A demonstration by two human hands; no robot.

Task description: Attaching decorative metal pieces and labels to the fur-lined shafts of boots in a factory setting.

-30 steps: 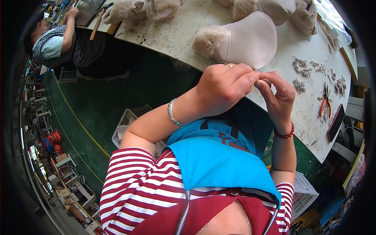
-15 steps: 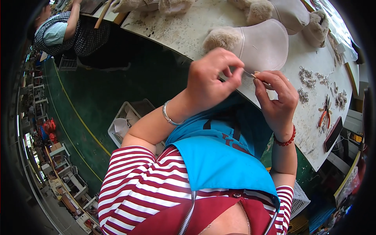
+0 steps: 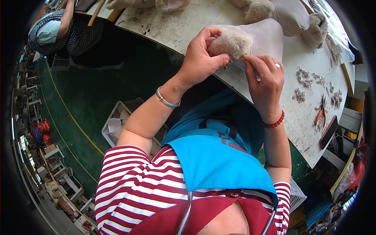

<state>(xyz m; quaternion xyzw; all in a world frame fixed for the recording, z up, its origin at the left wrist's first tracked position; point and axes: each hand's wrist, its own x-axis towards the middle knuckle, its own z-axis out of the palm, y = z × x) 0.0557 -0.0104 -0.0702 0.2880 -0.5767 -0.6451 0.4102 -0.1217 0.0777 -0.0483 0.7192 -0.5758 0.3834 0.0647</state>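
A pale grey slipper (image 3: 268, 37) with a fluffy beige fur cuff (image 3: 234, 42) lies at the table's near edge, its toe pointing to the right. My left hand (image 3: 200, 56) is closed round the cuff, thumb at the front and fingers behind the fur. Beside the seam between fur and smooth upper, my right hand (image 3: 266, 76) pinches thumb and forefinger together. Whatever sits in that pinch is too small to make out. A small dark bit shows below the left thumb, at the cuff's lower edge.
More fur-lined slippers (image 3: 290, 17) lie along the back of the table (image 3: 303, 129). Right of my hand are piles of small metal pieces (image 3: 303, 77), red-handled pliers (image 3: 321, 113) and a dark flat device (image 3: 328, 132). A person (image 3: 51, 31) works at the far left. A white crate (image 3: 113, 125) stands below.
My left hand has gone from pinching at a thin strand to gripping the slipper's fur cuff. The slipper has turned and shifted slightly. My right hand has moved up and left to the seam.
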